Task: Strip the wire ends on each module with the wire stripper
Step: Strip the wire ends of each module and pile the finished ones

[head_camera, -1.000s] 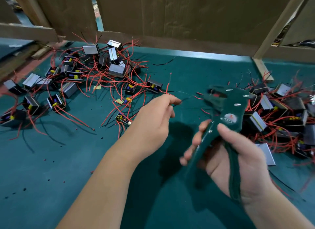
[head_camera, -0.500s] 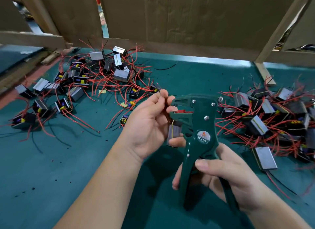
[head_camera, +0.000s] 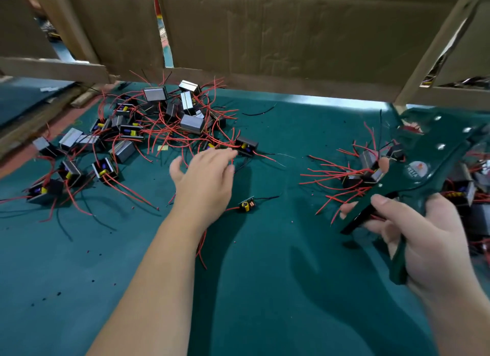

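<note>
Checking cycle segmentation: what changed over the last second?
The left hand has let go of the module it held at the wire stripper and now reaches, fingers open, toward the left pile. The wire stripper swung away to the right. Unchanged: the right hand still grips its handles.

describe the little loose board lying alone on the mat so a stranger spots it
On the green mat, find the open gap between the left pile of modules and the right pile. Just right of the left hand lies a small bare circuit board. Unlike those boxed modules, it has no housing, shows a yellow part, and lies alone.
</note>
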The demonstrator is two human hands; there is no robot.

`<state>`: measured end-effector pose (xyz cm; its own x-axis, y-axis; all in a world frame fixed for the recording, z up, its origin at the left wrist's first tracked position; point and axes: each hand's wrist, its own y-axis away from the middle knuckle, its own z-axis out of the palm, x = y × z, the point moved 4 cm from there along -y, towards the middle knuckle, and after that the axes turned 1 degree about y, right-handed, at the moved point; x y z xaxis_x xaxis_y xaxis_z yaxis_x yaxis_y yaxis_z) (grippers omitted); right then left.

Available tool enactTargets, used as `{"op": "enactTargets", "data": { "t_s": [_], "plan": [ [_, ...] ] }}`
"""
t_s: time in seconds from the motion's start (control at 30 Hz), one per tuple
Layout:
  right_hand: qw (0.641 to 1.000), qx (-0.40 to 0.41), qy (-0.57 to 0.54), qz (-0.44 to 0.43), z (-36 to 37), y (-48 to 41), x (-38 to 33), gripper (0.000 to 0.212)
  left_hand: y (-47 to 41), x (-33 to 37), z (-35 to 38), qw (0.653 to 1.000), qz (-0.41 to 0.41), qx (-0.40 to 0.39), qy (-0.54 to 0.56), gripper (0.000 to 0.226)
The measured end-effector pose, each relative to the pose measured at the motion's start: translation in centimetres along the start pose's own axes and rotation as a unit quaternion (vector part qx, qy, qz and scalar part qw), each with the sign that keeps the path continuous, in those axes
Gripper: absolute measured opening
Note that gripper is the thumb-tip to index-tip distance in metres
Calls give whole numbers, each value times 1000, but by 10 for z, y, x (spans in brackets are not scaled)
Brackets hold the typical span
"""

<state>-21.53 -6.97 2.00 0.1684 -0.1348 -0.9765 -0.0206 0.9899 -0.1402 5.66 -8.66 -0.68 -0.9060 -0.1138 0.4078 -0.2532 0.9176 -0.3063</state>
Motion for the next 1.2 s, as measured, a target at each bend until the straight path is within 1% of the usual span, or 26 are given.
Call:
{"op": "enactTargets", "data": {
  "t_s": [0.07, 0.13, 0.2, 0.27, 0.33, 0.43, 0.5, 0.57, 0.6, 0.63, 0.67, 0.7, 0.73, 0.77, 0.8, 0.83, 0.9, 0.97, 1.03, 1.07, 1.13, 1.2],
  "plan": [
    [1000, -9, 7, 5, 3, 1, 3, 19, 2, 7, -1, 999, 37, 14, -17, 32],
    [1000, -21, 20, 11, 7, 3, 6, 24, 7, 14, -6, 996, 62, 62, -24, 33],
    [999, -21, 22, 14, 9, 4, 7, 32, 5, 22, -10, 991, 72, 113, -19, 39],
    [999, -24, 25, 11, 10, 4, 6, 25, -5, 32, -9, 988, 84, 128, -20, 44],
    [999, -38, 34, 10, 11, 4, 7, 20, -19, 42, 0, 990, 100, 101, -24, 39],
    [998, -43, 33, 14, 12, 5, 7, 25, -40, 41, 16, 992, 117, 26, -46, 24],
    [999, -43, 20, 22, 13, 6, 6, 20, -47, 37, 23, 988, 137, -14, -71, 20],
    [998, -38, 3, 40, 13, 7, 6, 17, -51, 36, 19, 985, 162, -5, -64, 16],
    [998, -38, -3, 48, 13, 8, 7, 18, -51, 36, 12, 985, 168, 18, -38, 17],
    [998, -41, -8, 53, 13, 8, 7, 20, -52, 36, 2, 987, 153, 44, 24, 20],
    [997, -46, -14, 55, 14, 8, 6, 20, -53, 34, -10, 984, 112, 68, 122, 22],
    [997, -50, -18, 57, 15, 8, 6, 20, -54, 31, -24, 965, 61, 87, 238, 23],
    [997, -52, -24, 59, 15, 8, 7, 19, -54, 29, -37, 937, 17, 111, 332, 23],
    [996, -55, -28, 62, 17, 8, 8, 20, -52, 25, -51, 910, -11, 135, 392, 25],
    [996, -58, -33, 67, 18, 8, 10, 20, -49, 22, -63, 893, -15, 142, 427, 27],
    [995, -60, -34, 72, 19, 8, 12, 20, -44, 22, -72, 882, -6, 131, 454, 28],
    [994, -66, -34, 78, 21, 8, 14, 21, -30, 25, -82, 875, 17, 83, 476, 30],
    [994, -70, -45, 76, 23, 9, 13, 23, -16, 30, -76, 878, 26, 28, 478, 32],
    [991, -80, -66, 80, 24, 8, 12, 33, -4, 37, -61, 886, 36, -13, 462, 28],
    [987, -93, -89, 94, 25, 8, 12, 38, 1, 41, -52, 893, 42, -22, 448, 24],
    [968, -135, -154, 145, 27, 8, 14, 47, 10, 47, -39, 902, 42, -6, 429, 24],
    [941, -189, -196, 202, 31, 11, 15, 65, 16, 49, -28, 904, 30, 5, 426, 25]
  ]
}}
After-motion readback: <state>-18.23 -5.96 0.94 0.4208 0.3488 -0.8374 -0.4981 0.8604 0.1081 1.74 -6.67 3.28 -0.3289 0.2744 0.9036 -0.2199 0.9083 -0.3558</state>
